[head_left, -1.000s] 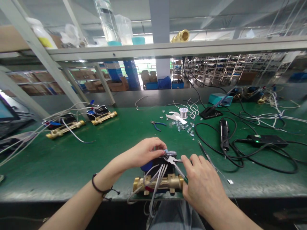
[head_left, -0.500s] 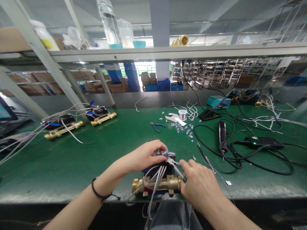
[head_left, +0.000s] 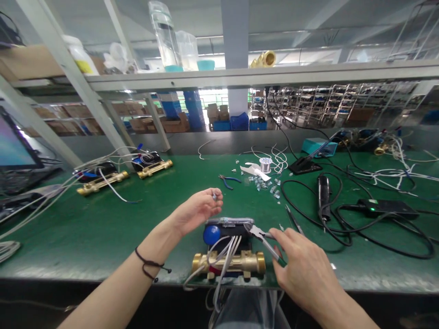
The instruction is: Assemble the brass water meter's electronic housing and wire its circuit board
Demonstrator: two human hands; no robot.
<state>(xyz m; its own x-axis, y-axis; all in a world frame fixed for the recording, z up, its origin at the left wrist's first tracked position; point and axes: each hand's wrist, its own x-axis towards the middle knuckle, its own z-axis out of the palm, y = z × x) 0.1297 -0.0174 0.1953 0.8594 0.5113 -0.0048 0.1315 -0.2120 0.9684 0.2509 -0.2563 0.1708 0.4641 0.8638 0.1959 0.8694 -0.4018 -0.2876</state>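
A brass water meter (head_left: 228,262) lies on the green bench mat right in front of me, with a black body, a blue round cap (head_left: 211,235) and grey cables running from it. My left hand (head_left: 197,211) has lifted off the meter and pinches a tiny bluish connector (head_left: 214,196) between its fingertips. My right hand (head_left: 302,269) grips green-handled pliers (head_left: 265,240), whose metal jaws sit at the meter's top edge. I cannot tell whether the jaws touch it.
Blue-handled pliers (head_left: 229,180), small transparent connectors (head_left: 264,183) and a solder spool (head_left: 265,163) lie beyond my hands. On the right are tweezers (head_left: 294,219), a soldering iron stand (head_left: 304,167) and black cables (head_left: 387,228). Two more brass meters (head_left: 101,183) sit left. A shelf runs overhead.
My left hand has moved up and left, away from the meter, with the small connector in its fingertips. My right hand and the pliers have shifted slightly right, and the meter's top is now uncovered.
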